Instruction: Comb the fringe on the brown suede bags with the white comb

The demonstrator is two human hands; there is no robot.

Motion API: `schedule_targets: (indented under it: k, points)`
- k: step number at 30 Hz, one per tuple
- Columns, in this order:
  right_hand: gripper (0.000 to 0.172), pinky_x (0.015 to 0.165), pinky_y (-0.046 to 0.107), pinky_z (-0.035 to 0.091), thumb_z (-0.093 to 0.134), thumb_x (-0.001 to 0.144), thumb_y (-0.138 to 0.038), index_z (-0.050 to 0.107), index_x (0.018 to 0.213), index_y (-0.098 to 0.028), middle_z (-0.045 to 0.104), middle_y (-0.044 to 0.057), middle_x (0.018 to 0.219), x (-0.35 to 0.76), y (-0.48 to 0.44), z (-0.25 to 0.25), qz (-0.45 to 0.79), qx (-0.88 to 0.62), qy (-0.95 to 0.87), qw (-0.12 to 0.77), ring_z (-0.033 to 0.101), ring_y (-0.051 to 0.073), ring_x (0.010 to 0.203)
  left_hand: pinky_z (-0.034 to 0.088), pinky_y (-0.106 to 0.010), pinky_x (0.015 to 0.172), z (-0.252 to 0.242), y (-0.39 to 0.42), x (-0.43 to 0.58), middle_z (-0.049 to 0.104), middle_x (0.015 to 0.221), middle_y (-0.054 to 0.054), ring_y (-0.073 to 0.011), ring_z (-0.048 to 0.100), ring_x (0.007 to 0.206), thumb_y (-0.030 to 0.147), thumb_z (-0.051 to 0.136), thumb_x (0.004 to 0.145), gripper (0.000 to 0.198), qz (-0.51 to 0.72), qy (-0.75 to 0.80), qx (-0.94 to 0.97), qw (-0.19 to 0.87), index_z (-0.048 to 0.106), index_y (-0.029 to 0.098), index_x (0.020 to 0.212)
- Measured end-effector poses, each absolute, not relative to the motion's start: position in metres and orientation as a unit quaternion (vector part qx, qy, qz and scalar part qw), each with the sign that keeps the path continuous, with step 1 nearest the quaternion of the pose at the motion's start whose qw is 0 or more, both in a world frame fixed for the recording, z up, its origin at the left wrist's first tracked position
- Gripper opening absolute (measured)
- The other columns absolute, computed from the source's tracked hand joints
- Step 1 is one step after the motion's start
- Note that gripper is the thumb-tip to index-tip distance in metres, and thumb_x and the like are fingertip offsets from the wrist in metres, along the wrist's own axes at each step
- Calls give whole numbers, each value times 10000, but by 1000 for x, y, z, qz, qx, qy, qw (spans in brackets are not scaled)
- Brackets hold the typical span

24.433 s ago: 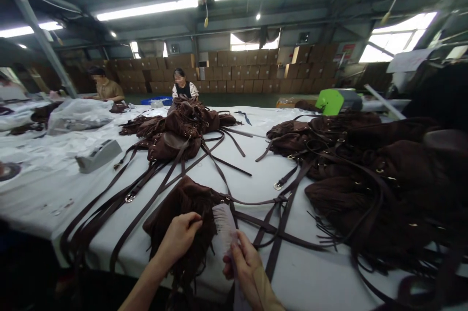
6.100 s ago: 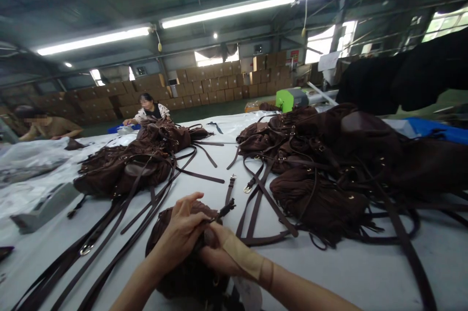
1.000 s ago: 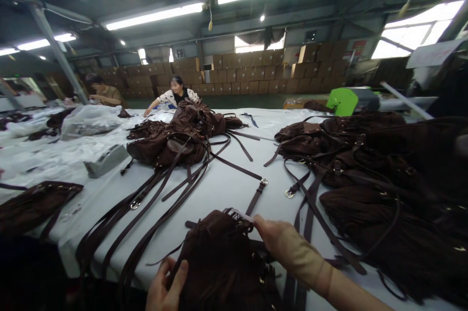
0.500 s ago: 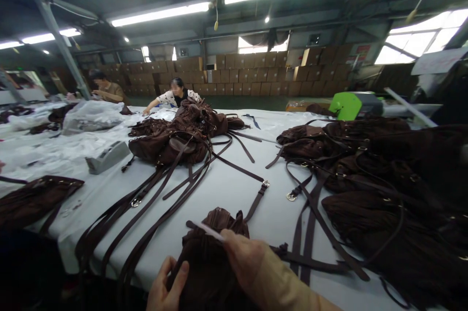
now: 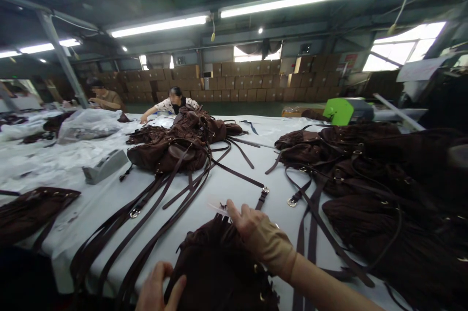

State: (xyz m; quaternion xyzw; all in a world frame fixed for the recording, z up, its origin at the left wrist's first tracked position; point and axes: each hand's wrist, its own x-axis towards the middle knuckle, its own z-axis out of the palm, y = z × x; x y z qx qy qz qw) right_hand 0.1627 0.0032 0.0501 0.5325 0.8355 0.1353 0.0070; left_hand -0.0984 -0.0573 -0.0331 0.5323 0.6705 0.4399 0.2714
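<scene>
A dark brown fringed suede bag [image 5: 219, 272] lies at the near edge of the white table [image 5: 234, 189], right in front of me. My right hand [image 5: 261, 238], in a tan wrist wrap, reaches over the bag's top and pinches a pale comb [image 5: 218, 207] against the fringe there. My left hand [image 5: 161, 289] rests at the bag's near left side with its fingers spread, holding nothing. A buckled strap [image 5: 261, 196] runs away from the bag's top.
A heap of brown bags [image 5: 183, 143] with long straps sits mid-table, and a larger heap [image 5: 365, 169] fills the right. A grey tape dispenser [image 5: 106, 165], another bag [image 5: 32, 208] and a plastic sack [image 5: 87, 123] lie left. Two people work at the far side near a green machine [image 5: 341, 110].
My right hand has pushed the comb forward from the bag's middle to its far top edge. My left hand has stayed at the bag's near left side.
</scene>
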Motion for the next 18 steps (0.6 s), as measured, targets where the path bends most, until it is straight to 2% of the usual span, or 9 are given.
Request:
schedule_targets:
  k: [2,3,5,7,9,11,13,15,18]
  points:
    - [483,539,299,477,384,952,-24,318,1424,-100,626,91,866,149,-9,68,175,494,851,-25,652,211,667,398,-510,1065,-8,-39,-90,638,1188,-138,-350,544,1200,545,705,670,546,471,635,569,224,599,184,1066]
    - [474,528,301,465,398,955,-36,320,1419,-90,618,79,844,142,-14,76,196,467,861,-43,638,206,651,360,-512,1105,6,-30,-81,582,1308,-146,-334,499,1268,518,688,709,598,477,607,591,234,560,179,1186]
    - [450,520,309,450,423,963,-77,337,1405,-80,603,60,811,135,-23,90,237,411,877,-72,617,201,634,357,-484,1120,26,-17,-61,575,1347,-131,-304,498,1285,475,628,788,553,430,516,648,359,550,192,1257]
    - [424,520,316,444,433,970,-112,365,1387,-87,601,54,799,138,-23,96,269,364,888,-80,610,197,627,367,-458,1115,35,-12,-41,625,1287,-129,-296,530,1247,459,565,842,443,374,449,674,452,610,183,1186]
    - [400,493,316,426,442,965,-126,398,1362,-105,609,49,787,154,-15,94,289,331,897,-57,611,196,596,396,-427,1085,30,-13,-28,670,1188,-131,-291,572,1168,464,526,874,372,360,437,693,447,656,170,1063]
    - [391,451,311,394,460,956,-136,415,1345,-139,623,38,771,176,-3,89,294,312,903,-11,615,202,552,481,-373,942,19,-18,-24,712,981,-109,-262,632,965,477,465,913,368,357,442,721,397,670,172,912]
    - [406,427,295,366,479,947,-148,411,1346,-184,635,21,763,196,8,82,291,308,906,28,621,203,527,497,-310,747,10,-21,-26,698,795,-75,-217,624,758,473,378,954,430,344,434,747,369,664,181,821]
    - [413,429,275,351,486,948,-161,404,1348,-224,643,9,761,209,14,78,290,315,903,40,624,192,521,465,-277,674,4,-21,-29,698,765,-61,-199,616,709,449,349,971,436,340,424,761,353,679,186,859]
    - [411,434,260,330,499,944,-165,408,1339,-241,642,-3,742,219,19,76,295,312,902,34,612,171,511,468,-257,700,1,-17,-30,720,809,-66,-197,649,744,433,367,973,404,348,408,775,334,692,193,969]
